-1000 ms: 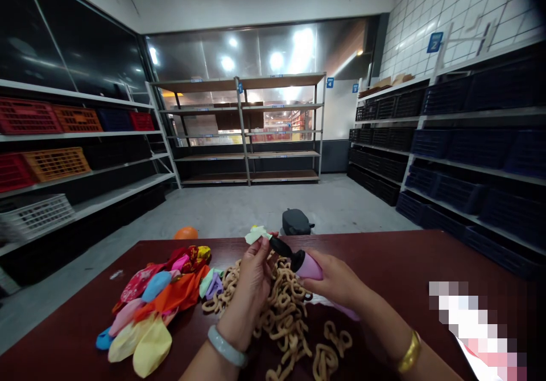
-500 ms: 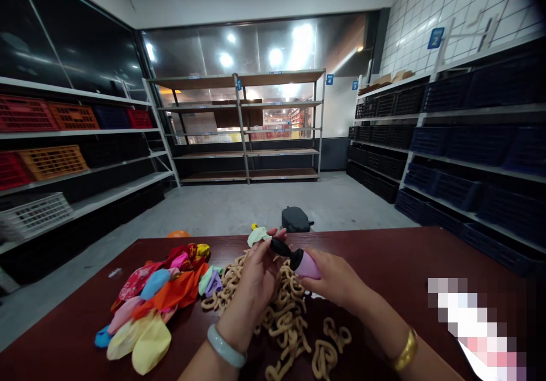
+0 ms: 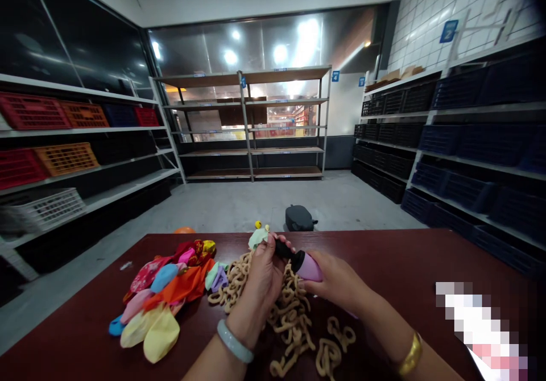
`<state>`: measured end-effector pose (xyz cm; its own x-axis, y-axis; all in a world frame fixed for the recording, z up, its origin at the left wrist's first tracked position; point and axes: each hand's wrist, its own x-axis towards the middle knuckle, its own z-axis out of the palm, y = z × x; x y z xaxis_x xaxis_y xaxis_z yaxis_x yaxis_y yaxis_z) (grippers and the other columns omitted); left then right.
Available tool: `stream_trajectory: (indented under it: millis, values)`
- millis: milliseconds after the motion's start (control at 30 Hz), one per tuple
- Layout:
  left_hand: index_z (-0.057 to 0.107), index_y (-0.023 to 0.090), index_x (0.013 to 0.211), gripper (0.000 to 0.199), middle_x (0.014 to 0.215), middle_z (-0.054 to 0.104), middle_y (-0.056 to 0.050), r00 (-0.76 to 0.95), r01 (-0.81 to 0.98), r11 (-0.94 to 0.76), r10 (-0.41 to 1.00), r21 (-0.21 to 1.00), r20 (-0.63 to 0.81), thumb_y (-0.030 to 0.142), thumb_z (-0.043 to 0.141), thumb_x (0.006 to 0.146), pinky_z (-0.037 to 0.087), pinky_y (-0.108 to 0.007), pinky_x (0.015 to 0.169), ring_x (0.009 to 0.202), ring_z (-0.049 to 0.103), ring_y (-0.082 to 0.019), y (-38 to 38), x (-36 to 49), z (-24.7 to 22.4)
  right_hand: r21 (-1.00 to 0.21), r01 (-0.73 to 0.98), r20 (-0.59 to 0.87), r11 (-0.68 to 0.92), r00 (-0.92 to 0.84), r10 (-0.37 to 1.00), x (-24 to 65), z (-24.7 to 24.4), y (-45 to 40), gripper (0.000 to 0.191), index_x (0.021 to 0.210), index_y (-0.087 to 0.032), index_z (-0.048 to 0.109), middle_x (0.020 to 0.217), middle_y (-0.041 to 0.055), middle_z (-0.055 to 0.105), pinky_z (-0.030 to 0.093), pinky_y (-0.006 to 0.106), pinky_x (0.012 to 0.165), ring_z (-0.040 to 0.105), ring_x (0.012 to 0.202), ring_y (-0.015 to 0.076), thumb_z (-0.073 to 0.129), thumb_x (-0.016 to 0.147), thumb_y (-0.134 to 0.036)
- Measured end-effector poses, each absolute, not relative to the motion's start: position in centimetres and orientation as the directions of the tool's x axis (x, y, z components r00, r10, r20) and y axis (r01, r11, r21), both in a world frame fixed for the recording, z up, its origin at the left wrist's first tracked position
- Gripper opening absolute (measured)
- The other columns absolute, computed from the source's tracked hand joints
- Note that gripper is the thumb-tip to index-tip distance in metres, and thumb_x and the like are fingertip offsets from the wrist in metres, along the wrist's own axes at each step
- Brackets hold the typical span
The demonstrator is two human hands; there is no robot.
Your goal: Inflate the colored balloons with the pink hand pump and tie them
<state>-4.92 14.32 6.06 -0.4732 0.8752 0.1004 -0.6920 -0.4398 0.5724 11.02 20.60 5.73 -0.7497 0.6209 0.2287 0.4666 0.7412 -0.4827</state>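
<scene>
My left hand [image 3: 268, 270], with a pale bangle at the wrist, is closed around the black end of a pump and a pale green balloon [image 3: 258, 237]. My right hand [image 3: 335, 276], wearing a gold bracelet, grips the pump's purple body [image 3: 310, 268]. The pump lies slanted between both hands. Beneath them a pile of tan, twisted loops [image 3: 290, 318] spreads over the dark red table [image 3: 396, 290]. Left of the pile lie deflated balloons in many colours [image 3: 181, 287], with two pale yellow ones [image 3: 161, 333] nearest me.
A dark grey bag or stool [image 3: 298, 218] stands on the floor beyond the table. Shelves with crates [image 3: 63, 159] line the left, dark crates [image 3: 464, 187] the right, and a metal rack [image 3: 251, 125] the back. A pixelated white object [image 3: 482, 324] lies at right.
The view has shifted slightly, so the room and table appear moved. My left hand has closed in over the black pump end, and the green balloon sits closer to its fingers.
</scene>
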Motion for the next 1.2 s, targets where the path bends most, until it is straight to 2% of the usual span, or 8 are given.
stream_trajectory:
  millis: [100, 267, 500, 767, 900, 1000, 1200]
  values:
    - [0.059, 0.015, 0.084, 0.015, 0.079, 0.061, -0.003, -0.559, -0.666, -0.511, 0.824, 0.544, 0.090, 0.025, 0.070, 0.081, 0.053, -0.028, 0.068, 0.068, 0.061, -0.014, 14.5, -5.7, 6.4, -0.408, 0.459, 0.271, 0.789, -0.765, 0.585, 10.8, 5.0, 20.6, 0.071, 0.138, -0.025, 0.042, 0.123, 0.0095, 0.064, 0.046, 0.039, 0.085, 0.063, 0.106, 0.0297, 0.069, 0.074, -0.040]
    - [0.057, 0.016, 0.077, 0.013, 0.075, 0.059, -0.002, -0.660, -0.619, -0.607, 0.746, 0.498, 0.089, 0.022, 0.064, 0.086, 0.050, -0.028, 0.065, 0.067, 0.059, -0.014, 14.5, -9.4, 7.5, -0.319, 0.445, 0.326, 0.837, -0.778, 0.538, 10.4, 3.8, 20.9, 0.063, 0.140, -0.024, 0.040, 0.132, 0.0105, 0.059, 0.047, 0.043, 0.088, 0.061, 0.110, 0.0300, 0.059, 0.080, -0.033]
    - [0.056, 0.017, 0.078, 0.013, 0.073, 0.058, -0.002, -0.706, -0.560, -0.671, 0.693, 0.486, 0.143, 0.024, 0.060, 0.088, 0.051, -0.030, 0.065, 0.068, 0.059, -0.015, 13.3, -14.0, 8.6, -0.276, 0.451, 0.314, 0.849, -0.793, 0.523, 11.3, 4.0, 22.3, 0.063, 0.137, -0.024, 0.045, 0.130, 0.0100, 0.061, 0.047, 0.045, 0.090, 0.061, 0.111, 0.0311, 0.061, 0.077, -0.034]
    - [0.053, 0.017, 0.081, 0.018, 0.072, 0.062, -0.001, -0.757, -0.477, -0.695, 0.636, 0.538, 0.149, 0.027, 0.068, 0.083, 0.052, -0.028, 0.068, 0.068, 0.063, -0.015, 14.2, -11.1, 7.8, -0.233, 0.447, 0.307, 0.864, -0.809, 0.502, 12.5, 4.8, 23.4, 0.056, 0.135, -0.025, 0.049, 0.118, 0.0106, 0.067, 0.047, 0.041, 0.083, 0.065, 0.103, 0.0307, 0.059, 0.082, -0.043]
    - [0.052, 0.017, 0.083, 0.020, 0.074, 0.065, -0.003, -0.731, -0.520, -0.630, 0.678, 0.577, 0.081, 0.031, 0.066, 0.084, 0.054, -0.035, 0.074, 0.070, 0.066, -0.017, 14.7, -7.9, 7.0, -0.219, 0.461, 0.290, 0.860, -0.811, 0.508, 12.0, 5.3, 22.3, 0.056, 0.132, -0.023, 0.049, 0.113, 0.0107, 0.069, 0.046, 0.038, 0.078, 0.066, 0.097, 0.0302, 0.059, 0.083, -0.047]
    - [0.053, 0.017, 0.085, 0.022, 0.074, 0.063, -0.002, -0.682, -0.555, -0.592, 0.726, 0.584, 0.088, 0.034, 0.067, 0.083, 0.054, -0.039, 0.076, 0.069, 0.065, -0.017, 14.7, -5.8, 6.5, -0.221, 0.473, 0.306, 0.853, -0.797, 0.521, 11.5, 5.4, 21.5, 0.055, 0.131, -0.022, 0.049, 0.107, 0.0099, 0.070, 0.044, 0.036, 0.074, 0.067, 0.093, 0.0291, 0.058, 0.084, -0.048]
    - [0.052, 0.018, 0.082, 0.025, 0.071, 0.058, 0.000, -0.678, -0.558, -0.616, 0.725, 0.557, 0.123, 0.032, 0.072, 0.079, 0.052, -0.030, 0.065, 0.061, 0.057, -0.012, 14.5, -5.1, 6.3, -0.254, 0.508, 0.323, 0.823, -0.758, 0.567, 10.5, 5.2, 20.2, 0.054, 0.119, -0.024, 0.053, 0.100, 0.0065, 0.071, 0.042, 0.032, 0.066, 0.068, 0.087, 0.0286, 0.070, 0.074, -0.049]
